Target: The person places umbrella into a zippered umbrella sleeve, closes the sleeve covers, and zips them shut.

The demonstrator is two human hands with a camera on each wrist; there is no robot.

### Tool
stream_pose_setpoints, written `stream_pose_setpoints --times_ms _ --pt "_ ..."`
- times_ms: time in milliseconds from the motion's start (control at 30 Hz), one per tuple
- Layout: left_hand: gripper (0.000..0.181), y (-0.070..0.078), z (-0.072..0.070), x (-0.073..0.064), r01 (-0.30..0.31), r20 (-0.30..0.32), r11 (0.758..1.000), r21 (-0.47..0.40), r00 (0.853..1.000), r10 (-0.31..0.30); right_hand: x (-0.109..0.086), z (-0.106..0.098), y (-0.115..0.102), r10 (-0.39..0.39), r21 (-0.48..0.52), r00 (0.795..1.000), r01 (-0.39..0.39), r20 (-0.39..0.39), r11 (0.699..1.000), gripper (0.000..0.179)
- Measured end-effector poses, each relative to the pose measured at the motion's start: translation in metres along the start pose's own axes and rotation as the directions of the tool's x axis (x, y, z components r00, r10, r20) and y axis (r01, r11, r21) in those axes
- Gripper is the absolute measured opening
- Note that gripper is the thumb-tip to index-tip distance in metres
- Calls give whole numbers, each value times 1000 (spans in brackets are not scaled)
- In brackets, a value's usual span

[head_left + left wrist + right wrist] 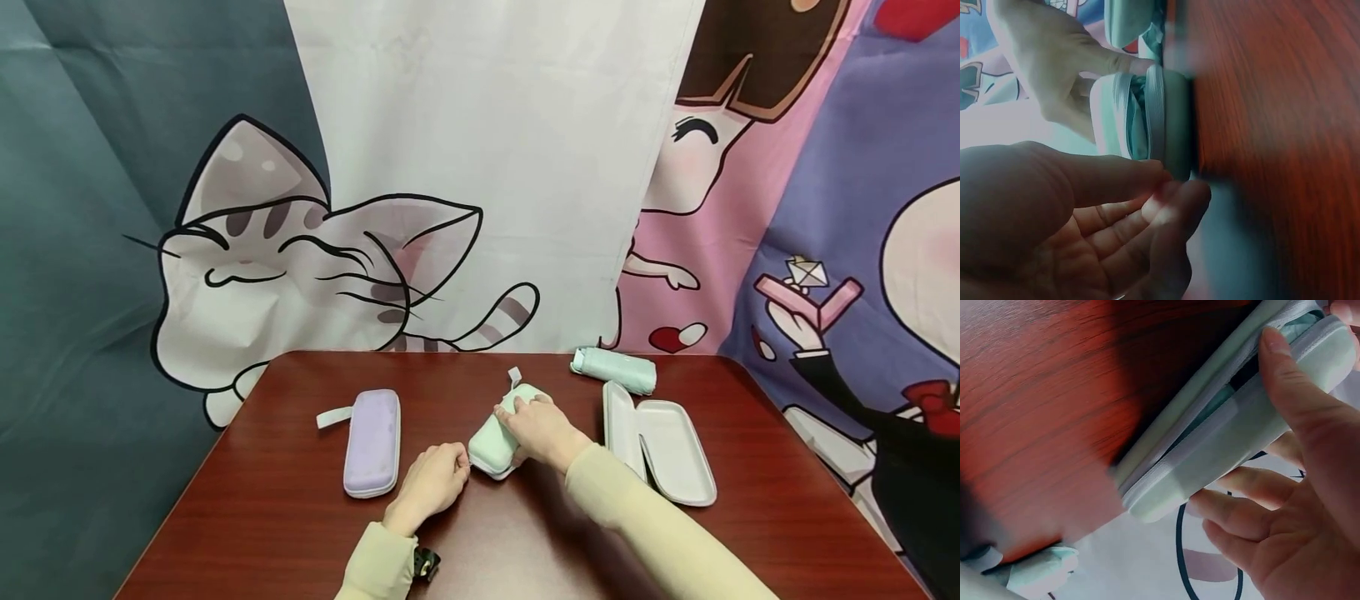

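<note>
A mint green zip case [493,443] lies at the middle of the table, its lid slightly raised and teal fabric [1139,128] showing in the gap. My right hand [542,429] grips it from above, fingers over the lid and thumb [1279,347] against the zip edge in the right wrist view. At the case's near end is my left hand [437,482]. Its thumb and forefinger [1169,187] pinch together right at the zipper; what sits between the fingertips is hidden.
A lilac case [372,442] with a wrist strap [333,417] lies closed at left. To the right stands an opened pale case [677,450], partly behind my right sleeve. A mint rolled bundle [615,370], like a folded umbrella, rests near the table's far edge [435,353].
</note>
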State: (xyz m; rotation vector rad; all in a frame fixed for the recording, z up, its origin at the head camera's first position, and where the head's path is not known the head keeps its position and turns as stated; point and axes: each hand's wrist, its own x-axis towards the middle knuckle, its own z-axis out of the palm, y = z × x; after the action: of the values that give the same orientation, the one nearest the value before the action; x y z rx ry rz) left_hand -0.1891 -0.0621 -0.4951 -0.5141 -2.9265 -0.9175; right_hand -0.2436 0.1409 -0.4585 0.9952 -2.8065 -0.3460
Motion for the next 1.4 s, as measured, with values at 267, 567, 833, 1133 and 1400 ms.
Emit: stream_pose_setpoints --times_ms 267,567,833,1133,1400 --pt "17 6 3 0 -8 -14 1000 17 1000 8 4 2 -8 111 32 994 -111 17 993 87" --pt "19 13 3 0 -43 -28 999 -8 999 43 7 2 -13 135 -15 989 -136 -56 991 86" --pt "20 13 5 2 0 -27 1000 -12 1000 -1 4 -1 0 69 50 997 -68 -20 996 81" --pt "19 10 7 3 26 -45 1000 -14 999 -27 3 17 24 90 235 996 -86 -5 968 66" --pt "22 14 14 4 64 -104 998 -2 993 -64 6 15 22 99 149 995 -94 -24 984 67"
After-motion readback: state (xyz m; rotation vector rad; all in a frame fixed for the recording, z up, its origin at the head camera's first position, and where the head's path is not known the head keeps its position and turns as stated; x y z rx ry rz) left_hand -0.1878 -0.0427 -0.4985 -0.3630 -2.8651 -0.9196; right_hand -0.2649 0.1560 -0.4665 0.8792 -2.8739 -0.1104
